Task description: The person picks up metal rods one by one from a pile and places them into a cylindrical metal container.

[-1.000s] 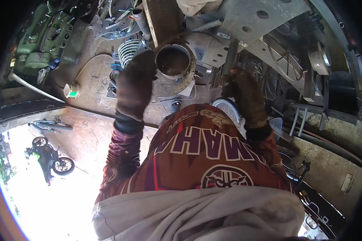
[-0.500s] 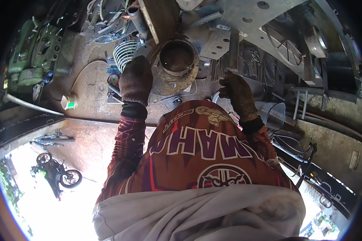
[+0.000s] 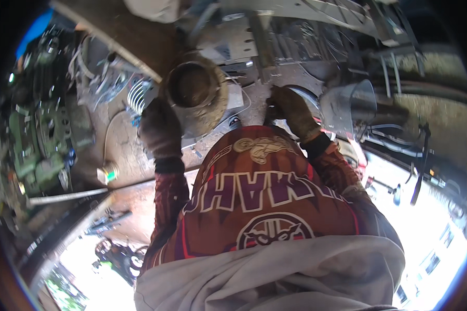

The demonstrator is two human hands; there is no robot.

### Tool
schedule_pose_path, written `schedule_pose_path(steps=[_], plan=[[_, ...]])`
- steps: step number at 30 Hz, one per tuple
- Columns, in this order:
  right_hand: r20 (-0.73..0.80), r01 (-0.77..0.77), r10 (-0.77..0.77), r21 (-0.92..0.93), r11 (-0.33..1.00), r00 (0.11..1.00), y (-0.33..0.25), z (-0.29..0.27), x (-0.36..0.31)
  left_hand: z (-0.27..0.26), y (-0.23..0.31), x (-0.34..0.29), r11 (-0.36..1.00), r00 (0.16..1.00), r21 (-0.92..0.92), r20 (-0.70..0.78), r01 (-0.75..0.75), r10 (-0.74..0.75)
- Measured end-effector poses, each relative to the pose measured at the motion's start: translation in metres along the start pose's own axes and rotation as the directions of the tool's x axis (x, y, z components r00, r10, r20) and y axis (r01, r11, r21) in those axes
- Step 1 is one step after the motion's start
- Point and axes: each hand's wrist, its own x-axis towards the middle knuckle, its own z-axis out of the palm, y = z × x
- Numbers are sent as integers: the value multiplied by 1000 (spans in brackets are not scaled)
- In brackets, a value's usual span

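My left hand (image 3: 161, 127), in a dark work glove, is closed beside a round metal pot-like cylinder (image 3: 192, 85) that is open at the top. Whatever it may grip is hidden by the glove. A pale metal coil (image 3: 136, 96) lies just beyond its knuckles. The cylinder rests on a round, worn, dirt-coated plate (image 3: 218, 101). Over on the right, my gloved right hand (image 3: 294, 112) has its fingers curled in near the lower end of a long metal bar (image 3: 261, 46). I cannot make out anything between those fingers.
A brown board (image 3: 119, 31) slants in behind the cylinder. Green machinery (image 3: 44, 135) stands at the left, near a small spool (image 3: 108, 173). A curved clear plastic sheet (image 3: 350, 111) is right of my right hand. Holed metal plate (image 3: 228, 46) lies at the back.
The whole view has turned and shifted, so the cylinder sits further left and the green machinery lower. My right hand appears slightly lower relative to the bar's end. Both hands keep their curled shape.
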Motion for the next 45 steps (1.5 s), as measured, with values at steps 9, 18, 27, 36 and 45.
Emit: schedule_pose_path(steps=[9,18,27,36,45], plan=[[-94,47,-41,67,997,995,67,-53,45,-29,39,10,976,974,-93,-137,-194,181],[-156,-275,350,367,889,924,151,-132,150,7,293,129,452,483,-177,-223,-874,847],[-164,55,-414,-882,469,896,255,-224,355,117,336,185,346,423,-352,-172,-870,889],[-103,66,-310,-869,491,945,269,-224,436,123,334,182,413,465,-368,-63,-833,883],[-63,-62,64,28,998,996,248,-201,283,112,329,176,425,489,-352,-116,-834,864]])
